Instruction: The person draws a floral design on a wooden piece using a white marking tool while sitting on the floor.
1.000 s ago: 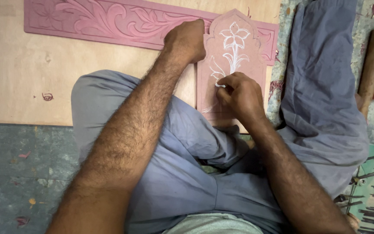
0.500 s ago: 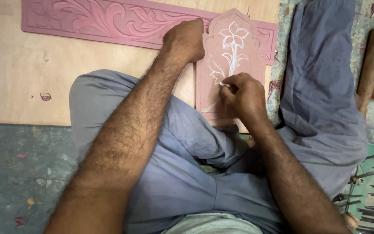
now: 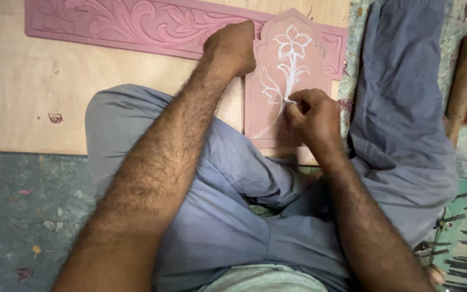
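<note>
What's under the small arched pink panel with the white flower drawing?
The arched panel lies on a plywood board, its top overlapping a long carved pink panel. Its lower edge is hidden by the right hand.

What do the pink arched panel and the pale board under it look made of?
Arched panel: seems a rigid sheet, maybe wood or board, with matte pink coating; white drawn flower lines sit on it. Pale board: likely plywood, unfinished, faint grain and stains. Left hand presses the panel's edge; right hand pinches a small white marker.

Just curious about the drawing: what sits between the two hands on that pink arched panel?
In the head view, between the left hand and right hand lies the pink panel bearing a white flower outline.
</note>
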